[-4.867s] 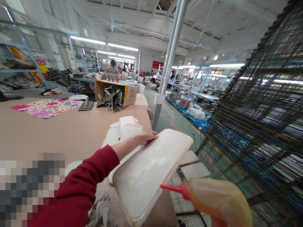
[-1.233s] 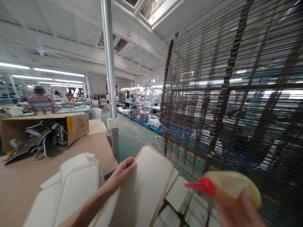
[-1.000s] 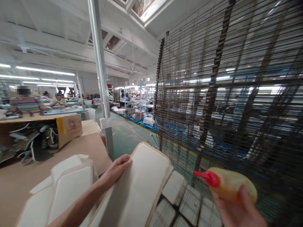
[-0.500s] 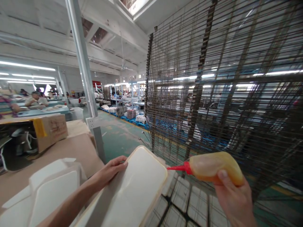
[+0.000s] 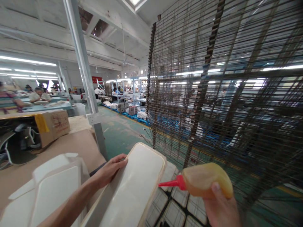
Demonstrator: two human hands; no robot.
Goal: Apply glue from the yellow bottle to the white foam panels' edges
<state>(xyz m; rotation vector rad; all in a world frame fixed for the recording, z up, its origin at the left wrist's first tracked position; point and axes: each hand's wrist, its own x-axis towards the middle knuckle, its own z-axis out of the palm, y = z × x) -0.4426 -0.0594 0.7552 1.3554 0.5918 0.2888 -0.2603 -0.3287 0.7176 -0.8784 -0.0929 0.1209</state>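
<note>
My left hand (image 5: pixel 113 170) grips the left edge of a long white panel with rounded corners (image 5: pixel 134 183), which it holds tilted up in front of me. A yellowish line runs along the panel's rim. In my right hand (image 5: pixel 221 201) is a glue bottle (image 5: pixel 208 179), a squeeze bottle of amber liquid with a red nozzle, lying sideways. The nozzle tip points left and is at the panel's right edge; whether it touches cannot be made out. My right thumb presses on the bottle's side.
More white panels (image 5: pixel 55 189) lie on a brown-covered table (image 5: pixel 82 142) at left, near an open cardboard box (image 5: pixel 55 126). A metal wire rack (image 5: pixel 189 94) rises at right, with pale pieces (image 5: pixel 174 211) on its lower grid. A post (image 5: pixel 81 60) stands ahead; people sit farther back.
My right hand and the glue bottle have moved left and down, so the nozzle tip is lower along the panel's right edge. My left hand keeps its grip. The view has shifted slightly.
</note>
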